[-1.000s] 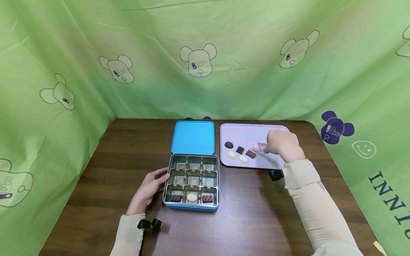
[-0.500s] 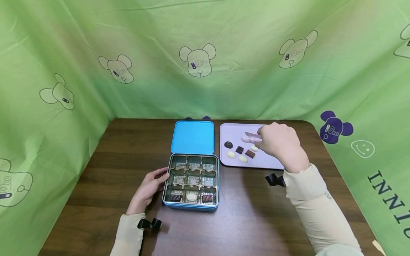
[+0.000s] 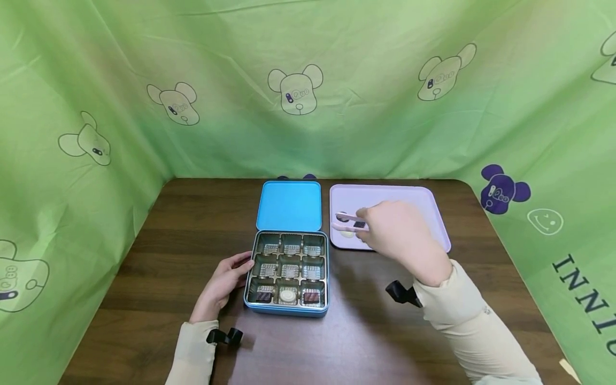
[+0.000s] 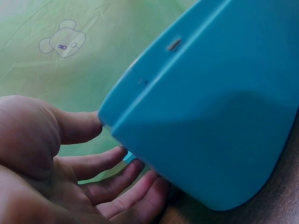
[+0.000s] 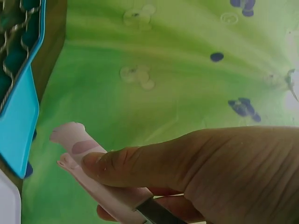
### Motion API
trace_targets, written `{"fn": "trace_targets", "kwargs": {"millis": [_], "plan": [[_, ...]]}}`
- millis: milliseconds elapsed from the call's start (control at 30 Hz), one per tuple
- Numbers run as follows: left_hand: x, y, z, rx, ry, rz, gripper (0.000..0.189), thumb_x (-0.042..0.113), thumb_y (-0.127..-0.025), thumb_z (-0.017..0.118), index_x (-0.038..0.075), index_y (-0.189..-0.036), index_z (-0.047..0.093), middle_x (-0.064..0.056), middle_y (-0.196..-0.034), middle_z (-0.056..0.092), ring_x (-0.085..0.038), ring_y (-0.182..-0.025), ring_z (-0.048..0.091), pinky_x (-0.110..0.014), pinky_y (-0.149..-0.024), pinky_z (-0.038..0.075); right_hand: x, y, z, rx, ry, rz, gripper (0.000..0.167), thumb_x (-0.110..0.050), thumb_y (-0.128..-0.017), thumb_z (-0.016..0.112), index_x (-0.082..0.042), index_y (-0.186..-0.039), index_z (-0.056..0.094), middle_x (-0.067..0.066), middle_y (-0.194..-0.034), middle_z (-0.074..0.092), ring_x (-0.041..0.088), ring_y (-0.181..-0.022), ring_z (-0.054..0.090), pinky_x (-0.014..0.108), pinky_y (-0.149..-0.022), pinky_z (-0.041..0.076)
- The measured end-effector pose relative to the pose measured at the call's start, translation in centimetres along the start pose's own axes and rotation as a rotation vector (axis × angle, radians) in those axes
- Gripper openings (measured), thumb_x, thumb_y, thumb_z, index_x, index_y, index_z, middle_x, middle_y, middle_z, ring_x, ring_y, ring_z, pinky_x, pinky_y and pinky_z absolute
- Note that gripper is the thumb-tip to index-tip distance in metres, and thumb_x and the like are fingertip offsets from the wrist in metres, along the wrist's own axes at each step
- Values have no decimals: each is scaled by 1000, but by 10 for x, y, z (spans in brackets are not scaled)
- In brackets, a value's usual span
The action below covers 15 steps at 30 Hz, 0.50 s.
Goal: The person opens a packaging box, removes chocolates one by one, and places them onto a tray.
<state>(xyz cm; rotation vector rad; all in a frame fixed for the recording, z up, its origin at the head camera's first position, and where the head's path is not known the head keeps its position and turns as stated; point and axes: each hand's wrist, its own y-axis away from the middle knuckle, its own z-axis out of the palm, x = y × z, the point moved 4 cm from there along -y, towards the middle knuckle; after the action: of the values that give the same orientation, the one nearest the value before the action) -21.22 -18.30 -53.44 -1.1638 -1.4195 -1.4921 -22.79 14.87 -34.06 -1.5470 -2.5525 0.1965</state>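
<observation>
My right hand (image 3: 401, 230) grips a pair of pink tongs (image 5: 88, 154), thumb along one arm. The tongs' tips stand apart with nothing between them. In the head view they overlap a round dark chocolate (image 3: 342, 216) and a square dark chocolate (image 3: 359, 224) on the lilac tray (image 3: 404, 193). My hand hides most of the other pieces there. My left hand (image 3: 225, 280) touches the left side of a blue tin (image 4: 210, 116), its thumb at the rim. The tin's front row holds a dark chocolate (image 3: 264, 297), a white oval chocolate (image 3: 288, 295) and a reddish-brown chocolate (image 3: 310, 297).
Behind the tin lies its blue lid (image 3: 289, 206), close to the tray's left edge. The tin's divided insert (image 3: 291, 256) has several compartments. All stand on a dark wooden table (image 3: 192, 224), with a green patterned curtain (image 3: 216, 149) around its back and sides.
My right hand has lifted the tongs from the tray's white oval chocolate and moved left towards the tin. The tongs' tips have spread and come away without it. The left hand has stayed still.
</observation>
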Motion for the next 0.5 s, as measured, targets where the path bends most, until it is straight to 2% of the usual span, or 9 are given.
{"fn": "trace_targets", "kwargs": {"millis": [167, 300, 500], "plan": [[0, -1, 0, -2, 11, -2, 45, 12, -105, 54, -4, -146, 46, -24, -126, 61, -16, -95, 65, -27, -75, 55, -24, 0, 5, 10, -1, -41, 15, -27, -82, 80, -17, -81, 68, -4, -57, 51, 19, -49, 46, 40, -44, 39], [0, 0, 0, 2, 6, -5, 46, 13, -105, 55, -4, -146, 46, -24, -126, 61, -17, -95, 64, -28, -76, 55, -48, 0, 11, -3, -25, -79, 18, -32, -83, 82, -19, -91, 74, -5, -61, 56, 16, -49, 47, 36, -41, 38], [0, 0, 1, 1, 6, -6, 45, 12, -105, 54, -4, -146, 46, -24, -126, 61, -16, -95, 64, -28, -76, 55, -81, -1, 17, -14, -51, -173, 17, -33, -84, 81, -20, -87, 71, -8, -63, 61, 13, -51, 51, 32, -40, 37]]}}
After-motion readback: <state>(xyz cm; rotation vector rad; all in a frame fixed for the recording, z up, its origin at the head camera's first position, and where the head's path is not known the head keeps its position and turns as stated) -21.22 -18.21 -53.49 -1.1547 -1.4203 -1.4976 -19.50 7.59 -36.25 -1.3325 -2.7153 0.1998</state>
